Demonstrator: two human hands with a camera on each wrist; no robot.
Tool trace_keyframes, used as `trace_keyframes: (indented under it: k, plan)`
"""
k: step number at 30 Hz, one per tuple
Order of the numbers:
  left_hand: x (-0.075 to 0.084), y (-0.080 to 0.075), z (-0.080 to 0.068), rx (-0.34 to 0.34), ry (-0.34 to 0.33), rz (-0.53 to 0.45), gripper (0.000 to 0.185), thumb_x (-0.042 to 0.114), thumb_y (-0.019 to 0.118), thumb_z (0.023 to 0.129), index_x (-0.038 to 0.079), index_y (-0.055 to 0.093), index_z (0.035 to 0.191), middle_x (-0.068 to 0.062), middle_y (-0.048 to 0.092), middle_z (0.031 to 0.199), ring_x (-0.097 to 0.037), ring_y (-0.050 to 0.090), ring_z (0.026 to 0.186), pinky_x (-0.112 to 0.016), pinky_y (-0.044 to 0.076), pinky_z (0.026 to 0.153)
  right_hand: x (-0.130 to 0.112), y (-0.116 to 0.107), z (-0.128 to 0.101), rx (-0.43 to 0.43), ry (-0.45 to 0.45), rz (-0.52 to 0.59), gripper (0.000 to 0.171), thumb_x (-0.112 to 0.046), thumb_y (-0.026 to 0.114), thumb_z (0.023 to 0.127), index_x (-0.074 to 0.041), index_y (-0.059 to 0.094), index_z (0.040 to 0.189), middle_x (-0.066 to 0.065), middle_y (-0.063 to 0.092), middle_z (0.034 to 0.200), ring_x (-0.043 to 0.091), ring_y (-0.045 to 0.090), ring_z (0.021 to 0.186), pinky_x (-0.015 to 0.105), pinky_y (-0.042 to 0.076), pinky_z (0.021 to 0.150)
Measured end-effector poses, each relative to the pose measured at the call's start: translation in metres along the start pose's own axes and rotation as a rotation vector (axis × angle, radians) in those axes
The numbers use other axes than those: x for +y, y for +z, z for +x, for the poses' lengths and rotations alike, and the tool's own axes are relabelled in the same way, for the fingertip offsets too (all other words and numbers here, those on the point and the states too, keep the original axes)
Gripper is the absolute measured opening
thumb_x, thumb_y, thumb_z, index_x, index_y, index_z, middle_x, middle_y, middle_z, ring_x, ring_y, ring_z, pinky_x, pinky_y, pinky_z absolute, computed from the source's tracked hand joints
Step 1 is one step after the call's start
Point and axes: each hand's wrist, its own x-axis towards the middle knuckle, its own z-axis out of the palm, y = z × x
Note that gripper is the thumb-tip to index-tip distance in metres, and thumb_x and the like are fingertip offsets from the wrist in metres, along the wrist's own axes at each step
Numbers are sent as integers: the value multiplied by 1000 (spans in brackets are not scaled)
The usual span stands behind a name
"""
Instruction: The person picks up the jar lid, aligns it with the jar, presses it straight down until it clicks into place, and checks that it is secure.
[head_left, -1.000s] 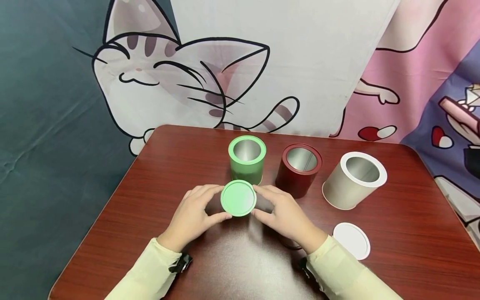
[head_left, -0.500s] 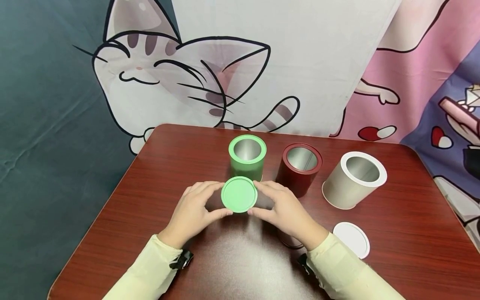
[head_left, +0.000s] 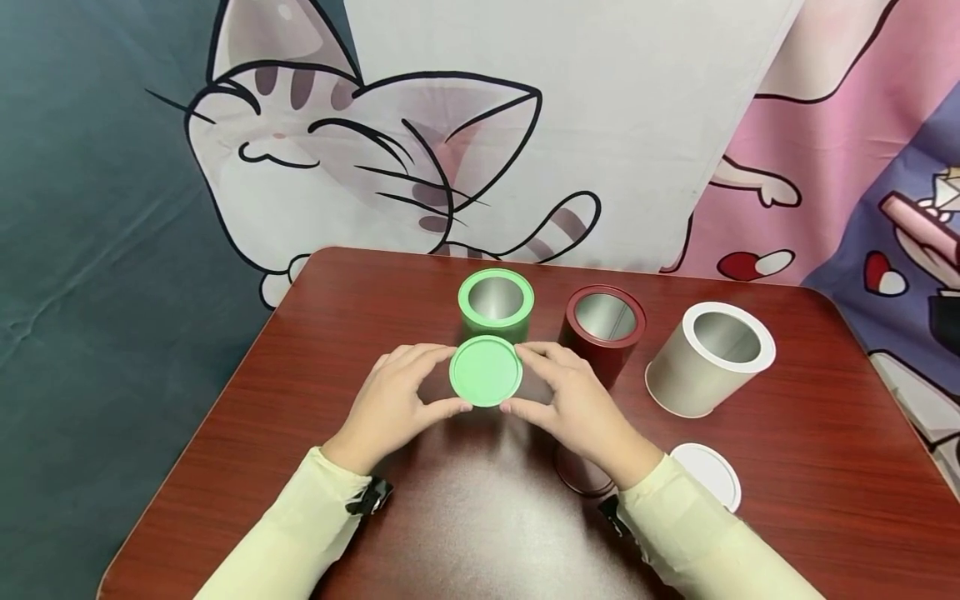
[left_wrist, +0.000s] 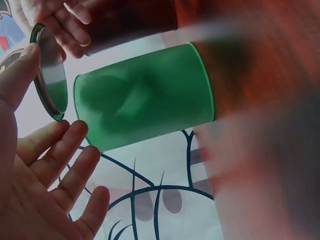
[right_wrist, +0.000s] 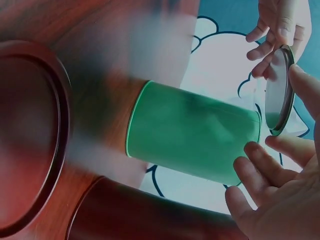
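Note:
A round green lid is held up between both hands in the head view. My left hand pinches its left edge with thumb and fingertips, and my right hand pinches the right edge the same way. Just behind the lid stands an open green can, its lower part hidden by the lid. Both wrist views show the lid's metallic underside close to the top end of the green can. The other fingers of each hand spread below the lid's edge.
An open dark red can stands right of the green one, then an open white can. A white lid lies on the wooden table, and a dark red lid lies partly under my right wrist.
Both hands have moved forward with the green lid, toward the green can, so it overlaps the can more in the head view. The cans and other lids have stayed put.

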Motion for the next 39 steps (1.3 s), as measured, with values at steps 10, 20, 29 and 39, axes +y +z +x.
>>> trace_keyframes:
  k: [10, 20, 29, 39]
  plan:
    - [-1, -2, 12, -31, -14, -15, 65, 46, 85, 76, 17, 64, 131, 4, 66, 126, -21, 60, 114, -48, 46, 96, 2, -3, 8, 9, 28, 14, 70, -33, 87, 78, -4, 61, 137, 9, 59, 132, 27, 57, 121, 47, 48, 100]
    - [-5, -7, 21, -52, -40, -103, 63, 41, 86, 78, 17, 64, 132, 4, 63, 130, -21, 56, 120, -48, 43, 103, 3, -4, 15, 3, 77, 33, 69, -38, 85, 80, -15, 60, 141, 7, 56, 136, 28, 54, 124, 50, 45, 102]
    - [-5, -13, 29, -86, -98, -100, 64, 42, 86, 78, 18, 64, 134, -2, 56, 139, -24, 50, 128, -57, 38, 105, 1, -6, 22, 7, 80, 35, 69, -38, 84, 80, -15, 61, 141, 11, 54, 140, 31, 51, 128, 52, 43, 104]
    - [-8, -12, 37, -78, -80, -144, 58, 38, 84, 81, 12, 66, 129, 1, 59, 134, -21, 52, 127, -47, 41, 106, 1, -5, 26, -19, 142, 46, 62, -39, 80, 85, -10, 62, 136, 9, 51, 143, 29, 48, 132, 49, 41, 108]
